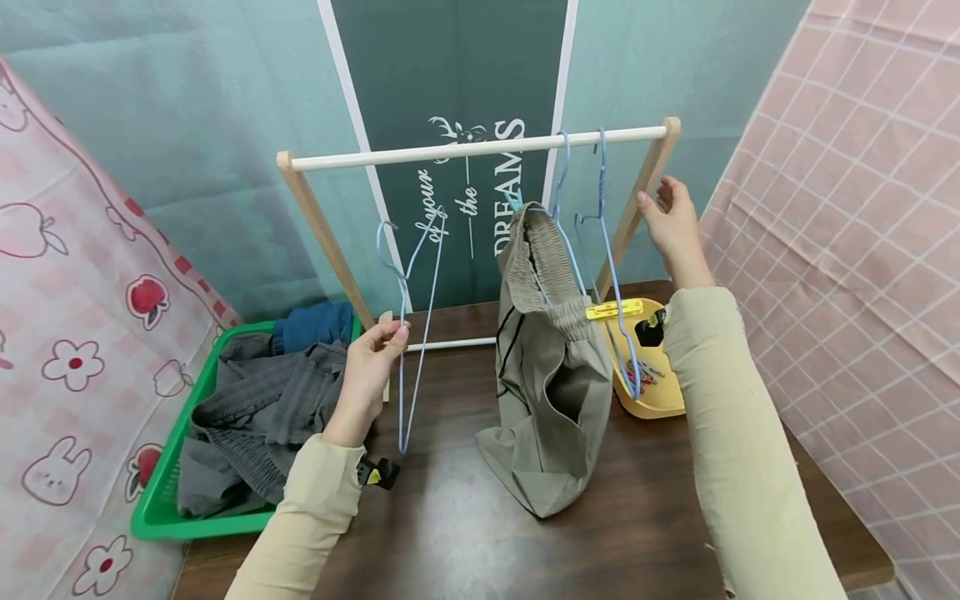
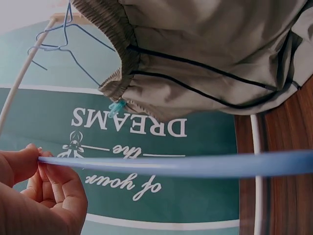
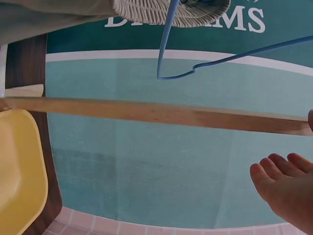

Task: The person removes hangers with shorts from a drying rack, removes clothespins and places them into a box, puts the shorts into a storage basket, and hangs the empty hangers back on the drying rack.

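Between thumb and fingers, my left hand (image 1: 373, 367) pinches a blue clothes hanger (image 1: 402, 383); its hook is free of the rack's white rod (image 1: 450, 151). The same hanger (image 2: 195, 165) crosses the left wrist view as a blurred bar. My right hand (image 1: 673, 225) is at the rack's right wooden post (image 1: 637, 200), fingers loosely bent and holding nothing; whether the thumb touches the post I cannot tell. Grey-khaki trousers (image 1: 555, 400) hang from a blue hanger on the rod, clipped by a yellow clothespin (image 1: 614, 310) and a teal one (image 2: 116, 108). Another blue hanger (image 1: 611, 258) hangs right of them.
At the left stands a green basket (image 1: 161, 517) holding dark grey clothes (image 1: 262, 425) and a blue folded garment (image 1: 318, 325). A yellow tray (image 1: 663, 406) with several clothespins sits at the right, partly behind my forearm. The rack stands on a brown wooden table (image 1: 450, 533).
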### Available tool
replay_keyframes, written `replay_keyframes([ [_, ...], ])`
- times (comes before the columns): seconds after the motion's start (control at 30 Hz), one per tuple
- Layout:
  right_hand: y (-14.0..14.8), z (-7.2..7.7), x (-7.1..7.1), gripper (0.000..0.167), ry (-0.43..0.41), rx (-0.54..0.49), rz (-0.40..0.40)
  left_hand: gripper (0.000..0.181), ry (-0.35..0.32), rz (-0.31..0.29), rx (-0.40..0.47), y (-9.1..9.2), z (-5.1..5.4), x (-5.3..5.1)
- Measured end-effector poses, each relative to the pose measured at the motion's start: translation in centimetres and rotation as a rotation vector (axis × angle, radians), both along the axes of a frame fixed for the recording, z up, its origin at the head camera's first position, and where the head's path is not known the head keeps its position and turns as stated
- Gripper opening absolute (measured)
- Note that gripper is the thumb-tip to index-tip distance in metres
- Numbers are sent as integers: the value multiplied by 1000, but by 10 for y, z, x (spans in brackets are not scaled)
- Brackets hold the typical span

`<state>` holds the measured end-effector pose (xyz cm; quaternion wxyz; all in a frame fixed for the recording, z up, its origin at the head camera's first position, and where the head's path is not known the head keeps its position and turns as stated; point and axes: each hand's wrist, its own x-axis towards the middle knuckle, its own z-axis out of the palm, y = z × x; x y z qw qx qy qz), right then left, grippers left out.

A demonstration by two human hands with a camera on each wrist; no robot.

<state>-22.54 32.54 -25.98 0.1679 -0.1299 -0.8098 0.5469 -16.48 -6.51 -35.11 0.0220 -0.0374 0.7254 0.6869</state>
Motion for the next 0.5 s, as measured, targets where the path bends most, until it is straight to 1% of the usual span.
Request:
replay_keyframes([
  [0.1, -1, -2, -3, 60, 13, 22, 13, 34, 7, -4, 32, 4, 0, 0],
  [0.17, -2, -4, -4, 56, 27, 57, 20, 33, 7, -11, 52, 7, 0, 0],
  [0.3, -2, -8, -7, 51, 53, 88, 14, 33, 13, -18, 79, 12, 3, -1],
  [0.5, -3, -11, -12, 49, 40, 118, -42, 33, 23, -33, 79, 18, 13, -2],
])
